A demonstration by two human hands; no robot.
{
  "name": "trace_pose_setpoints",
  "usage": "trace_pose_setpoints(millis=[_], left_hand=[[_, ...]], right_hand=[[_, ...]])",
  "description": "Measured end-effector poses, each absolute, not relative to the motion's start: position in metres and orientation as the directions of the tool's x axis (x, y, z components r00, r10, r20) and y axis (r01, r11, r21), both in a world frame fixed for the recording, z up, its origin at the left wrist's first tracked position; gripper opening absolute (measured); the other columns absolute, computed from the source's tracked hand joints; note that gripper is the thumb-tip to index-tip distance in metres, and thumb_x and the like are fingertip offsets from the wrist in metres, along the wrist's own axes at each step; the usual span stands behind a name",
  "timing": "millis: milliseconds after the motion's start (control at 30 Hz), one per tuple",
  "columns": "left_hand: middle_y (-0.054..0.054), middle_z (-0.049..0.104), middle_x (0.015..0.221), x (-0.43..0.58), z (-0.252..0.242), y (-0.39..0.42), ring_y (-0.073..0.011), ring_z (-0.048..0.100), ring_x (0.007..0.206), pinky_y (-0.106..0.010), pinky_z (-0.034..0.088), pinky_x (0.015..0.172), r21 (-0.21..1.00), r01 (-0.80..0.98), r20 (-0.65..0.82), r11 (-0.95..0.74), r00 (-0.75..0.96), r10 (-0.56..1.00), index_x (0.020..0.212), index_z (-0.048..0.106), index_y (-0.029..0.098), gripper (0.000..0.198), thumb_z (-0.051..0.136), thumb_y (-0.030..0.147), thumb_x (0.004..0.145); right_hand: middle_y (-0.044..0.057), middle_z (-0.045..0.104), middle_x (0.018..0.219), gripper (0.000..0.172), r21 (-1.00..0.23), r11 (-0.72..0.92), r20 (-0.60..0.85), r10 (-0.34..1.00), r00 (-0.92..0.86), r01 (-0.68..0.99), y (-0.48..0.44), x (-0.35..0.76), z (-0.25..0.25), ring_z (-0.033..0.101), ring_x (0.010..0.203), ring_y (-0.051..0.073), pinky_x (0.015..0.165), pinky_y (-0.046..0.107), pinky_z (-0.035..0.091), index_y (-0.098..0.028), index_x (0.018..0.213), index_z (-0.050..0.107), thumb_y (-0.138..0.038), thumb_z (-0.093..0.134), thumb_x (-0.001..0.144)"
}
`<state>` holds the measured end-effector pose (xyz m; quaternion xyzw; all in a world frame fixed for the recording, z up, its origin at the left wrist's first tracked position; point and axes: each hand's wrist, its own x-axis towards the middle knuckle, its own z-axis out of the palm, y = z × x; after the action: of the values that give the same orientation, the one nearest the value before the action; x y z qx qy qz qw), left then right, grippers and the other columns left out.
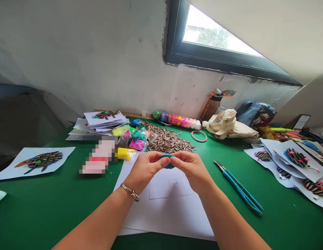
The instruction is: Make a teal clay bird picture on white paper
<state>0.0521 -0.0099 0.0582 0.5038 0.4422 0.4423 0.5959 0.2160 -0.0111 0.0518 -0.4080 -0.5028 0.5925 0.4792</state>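
Between the fingertips of both hands is a small lump of dark teal modelling clay (167, 161). My left hand (148, 165), with a metal bracelet at the wrist, pinches its left side. My right hand (189, 166) pinches the right side, thumbs nearly meeting in front. Below the hands lies white paper (166, 218) with a pencil outline drawn on it. Just beyond them spreads a pile of striped sunflower seeds (169, 140). Bagged clay in several colours, including a yellow pack (125, 153), sits to the left of the pile.
A blue utility knife (241, 191) lies on the right with its blade out. Seed pictures on paper (44, 161) are at left, with more stacked (296, 159) at right. Along the wall stand a bottle (212, 106), a cloth bag (226, 125) and a tape ring (199, 136).
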Motion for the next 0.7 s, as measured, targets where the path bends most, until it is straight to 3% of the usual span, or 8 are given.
trace_pose_setpoints(millis=[233, 500, 600, 700], left_hand=[[-0.002, 0.068, 0.07, 0.0508, 0.0563, -0.0088, -0.0152, 0.058, 0.068, -0.026, 0.044, 0.063, 0.997, -0.045, -0.06, 0.07, 0.202, 0.977, 0.076, 0.072, 0.015, 0.025, 0.077, 0.038, 0.068], [-0.004, 0.067, 0.073, 0.0503, 0.0528, -0.01, -0.015, 0.056, 0.069, -0.027, 0.043, 0.065, 0.991, -0.058, -0.104, 0.117, 0.2, 0.974, 0.079, 0.073, 0.015, 0.038, 0.076, 0.051, 0.068], [-0.004, 0.069, 0.084, 0.0494, 0.0526, -0.0089, -0.016, 0.057, 0.074, -0.027, 0.044, 0.067, 0.988, -0.071, -0.127, 0.14, 0.161, 0.979, 0.091, 0.072, 0.017, 0.041, 0.079, 0.048, 0.065], [-0.002, 0.068, 0.076, 0.0491, 0.0538, -0.0079, -0.0151, 0.056, 0.07, -0.027, 0.043, 0.066, 0.987, -0.074, -0.127, 0.141, 0.17, 0.977, 0.082, 0.072, 0.017, 0.033, 0.081, 0.043, 0.063]], right_hand=[[0.003, 0.071, 0.079, 0.023, -0.983, -0.086, -0.042, 0.966, -0.255, -0.163, -0.0118, 0.2146, 0.0536, 0.061, 0.075, 0.016, 0.072, 0.03, 0.046, -0.019, 0.085, 0.076, -0.036, 0.079, 0.07], [0.002, 0.069, 0.067, 0.022, -0.978, -0.073, -0.029, 0.976, -0.216, -0.197, -0.0097, 0.2174, 0.0493, 0.058, 0.064, 0.014, 0.066, 0.03, 0.045, -0.016, 0.073, 0.074, -0.038, 0.078, 0.071], [0.003, 0.069, 0.069, 0.022, -0.979, -0.056, -0.022, 0.985, -0.169, -0.195, -0.0092, 0.2178, 0.0498, 0.058, 0.066, 0.015, 0.067, 0.03, 0.045, -0.017, 0.074, 0.074, -0.038, 0.078, 0.071], [0.004, 0.07, 0.073, 0.024, -0.979, -0.055, -0.011, 0.976, -0.218, -0.196, -0.0094, 0.2177, 0.051, 0.061, 0.073, 0.018, 0.073, 0.032, 0.046, -0.016, 0.081, 0.075, -0.039, 0.076, 0.073]])
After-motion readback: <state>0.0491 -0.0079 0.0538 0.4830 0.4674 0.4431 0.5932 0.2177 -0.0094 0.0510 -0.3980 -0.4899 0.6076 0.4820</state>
